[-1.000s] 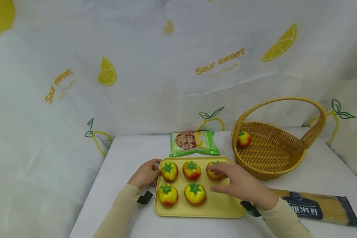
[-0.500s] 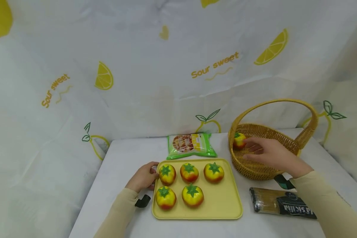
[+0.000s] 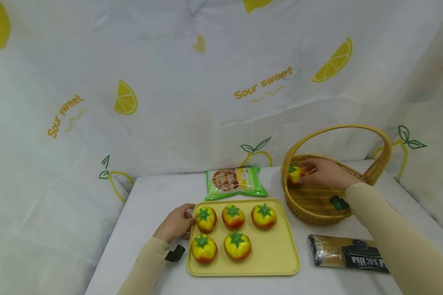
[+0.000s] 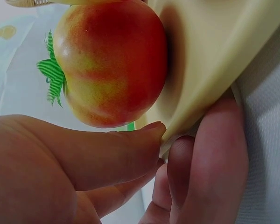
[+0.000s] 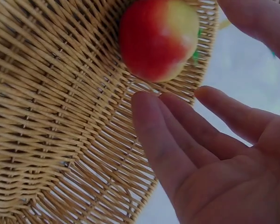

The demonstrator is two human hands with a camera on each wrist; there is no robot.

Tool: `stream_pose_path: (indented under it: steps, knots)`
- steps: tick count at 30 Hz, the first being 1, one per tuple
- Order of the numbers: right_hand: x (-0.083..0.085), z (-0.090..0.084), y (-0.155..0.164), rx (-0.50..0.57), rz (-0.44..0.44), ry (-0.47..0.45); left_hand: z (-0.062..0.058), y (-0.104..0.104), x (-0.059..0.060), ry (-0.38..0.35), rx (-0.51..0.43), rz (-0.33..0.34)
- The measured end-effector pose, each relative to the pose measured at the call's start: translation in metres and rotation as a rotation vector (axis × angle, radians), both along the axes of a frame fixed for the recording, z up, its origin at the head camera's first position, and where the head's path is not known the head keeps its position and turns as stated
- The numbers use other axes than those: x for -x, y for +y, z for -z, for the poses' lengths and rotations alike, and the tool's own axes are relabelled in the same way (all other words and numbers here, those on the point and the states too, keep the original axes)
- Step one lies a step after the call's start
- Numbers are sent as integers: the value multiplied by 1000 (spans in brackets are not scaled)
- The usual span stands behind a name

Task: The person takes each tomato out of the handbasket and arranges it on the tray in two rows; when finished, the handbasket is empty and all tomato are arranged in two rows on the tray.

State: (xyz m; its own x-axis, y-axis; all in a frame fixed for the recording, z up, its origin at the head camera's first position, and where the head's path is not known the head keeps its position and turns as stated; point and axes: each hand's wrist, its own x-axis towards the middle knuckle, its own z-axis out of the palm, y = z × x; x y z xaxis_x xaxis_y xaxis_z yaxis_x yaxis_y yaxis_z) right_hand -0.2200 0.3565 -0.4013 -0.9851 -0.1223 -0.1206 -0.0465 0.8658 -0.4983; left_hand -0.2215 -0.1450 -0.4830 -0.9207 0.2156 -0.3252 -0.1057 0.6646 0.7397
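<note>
The right hand (image 3: 326, 173), fingers open, reaches the tomato (image 3: 294, 175) at the basket's (image 3: 317, 205) 9 o'clock wall. The left hand (image 3: 175, 223) pinches the tray (image 3: 277, 258) rim at its 9 o'clock.

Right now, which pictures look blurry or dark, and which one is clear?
Head view: bright, even light, sharp on the tray and basket, though its edges look bent. Left wrist view: so close that the left hand is soft, and the tomato fills the frame. Right wrist view: the right hand is dim and blurred; the basket weave is crisper.

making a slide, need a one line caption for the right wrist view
Open right hand reaching for a red and yellow toy tomato resting against the wall of a woven wicker basket.
</note>
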Motion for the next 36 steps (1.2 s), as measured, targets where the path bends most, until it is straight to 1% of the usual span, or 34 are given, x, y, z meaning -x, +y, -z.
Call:
stream_pose_path:
  steps: [4,8,17,21,24,26,32,36]
  knots:
    - [12,3,-1,17,7,-45,0,0,0,1,-2,-2]
    - [20,6,-4,23,22,-87,0,2,0,-2,0,-2]
    - [27,18,-5,15,29,-101,-2,4,0,-2,7,8]
    - [29,20,-9,10,25,-95,-2,2,-2,2,10,0]
    - [24,18,-10,9,22,-78,0,2,-3,5,16,-4]
    - [18,15,-9,-1,11,-55,1,2,-2,2,16,-4]
    - [-10,3,-4,-41,-15,35,2,2,0,9,17,10]
    - [-30,-6,-8,-31,-10,71,2,1,0,23,33,3]
